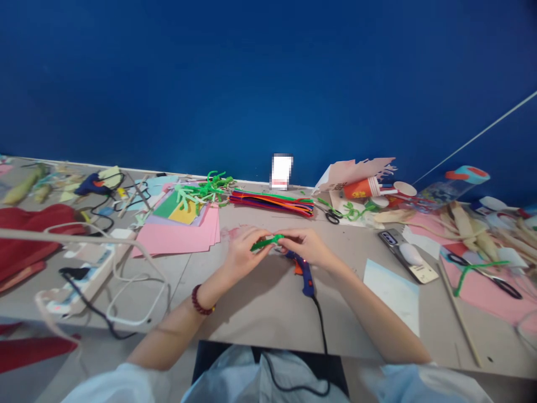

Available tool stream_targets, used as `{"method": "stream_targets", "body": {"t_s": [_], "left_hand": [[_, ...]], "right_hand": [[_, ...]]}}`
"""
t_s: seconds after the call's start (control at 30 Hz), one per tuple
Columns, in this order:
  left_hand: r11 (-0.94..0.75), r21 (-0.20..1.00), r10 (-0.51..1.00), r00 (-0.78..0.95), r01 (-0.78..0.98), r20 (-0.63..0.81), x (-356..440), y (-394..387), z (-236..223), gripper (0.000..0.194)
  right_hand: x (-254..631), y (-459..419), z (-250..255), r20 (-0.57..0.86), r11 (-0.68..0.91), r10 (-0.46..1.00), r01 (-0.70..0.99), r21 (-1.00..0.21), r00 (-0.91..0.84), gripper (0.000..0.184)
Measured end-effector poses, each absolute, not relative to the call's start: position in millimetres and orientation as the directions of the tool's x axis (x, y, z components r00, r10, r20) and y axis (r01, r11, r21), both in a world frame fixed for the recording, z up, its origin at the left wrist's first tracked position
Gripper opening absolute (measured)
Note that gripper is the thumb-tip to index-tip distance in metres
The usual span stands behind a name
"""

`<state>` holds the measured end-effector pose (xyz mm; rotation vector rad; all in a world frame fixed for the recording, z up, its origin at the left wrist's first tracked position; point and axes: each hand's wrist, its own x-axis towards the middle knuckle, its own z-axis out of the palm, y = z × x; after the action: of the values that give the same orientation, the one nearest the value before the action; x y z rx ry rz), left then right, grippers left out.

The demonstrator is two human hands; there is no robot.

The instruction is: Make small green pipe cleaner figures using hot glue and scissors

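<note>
Closely, left hand [244,252] pinches green strip [264,243]; right [308,246] too.

Green strip [260,244] (blue wall [235,95]).

One head-worn camera, above and behind the grip of the bare left hand [246,251] and bare right hand [309,247], faces forward and down over the forearms [364,302], the flat grey tabletop [255,313] and smooth blue wall [251,78] beyond
</note>
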<state>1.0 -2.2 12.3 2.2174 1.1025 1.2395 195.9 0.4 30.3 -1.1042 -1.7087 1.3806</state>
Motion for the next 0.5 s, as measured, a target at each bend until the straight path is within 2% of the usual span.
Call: {"method": "stream_targets", "body": {"t_s": [0.1,0.2,0.33,0.5], "left_hand": [[-0.758,0.382,0.606,0.352,0.529,0.714,1.0,-1.3,1.8,0.021],[-0.778,0.326,0.561,0.361,0.538,0.745,0.0,-0.1,-5.4,0.022],[-0.713,0.492,0.679,0.317,0.499,0.663,-0.4,-2.1,-5.1,0.020],[-0.564,0.716,0.823,0.219,0.411,0.523,2.8,-7.3,5.2,0.020]], "right_hand": [[193.1,1.9,23.1,-0.041,0.033,0.908,0.168,-0.985,-0.418,0.036],[190.1,2.1,17.2,-0.016,0.052,0.909,0.151,-0.987,-0.416,0.037],[186.3,1.0,14.7,0.075,0.131,0.930,0.134,-0.982,-0.359,0.033],[180.3,-2.3,18.8,0.036,0.024,0.973,-0.055,-0.998,-0.226,0.032]]}}
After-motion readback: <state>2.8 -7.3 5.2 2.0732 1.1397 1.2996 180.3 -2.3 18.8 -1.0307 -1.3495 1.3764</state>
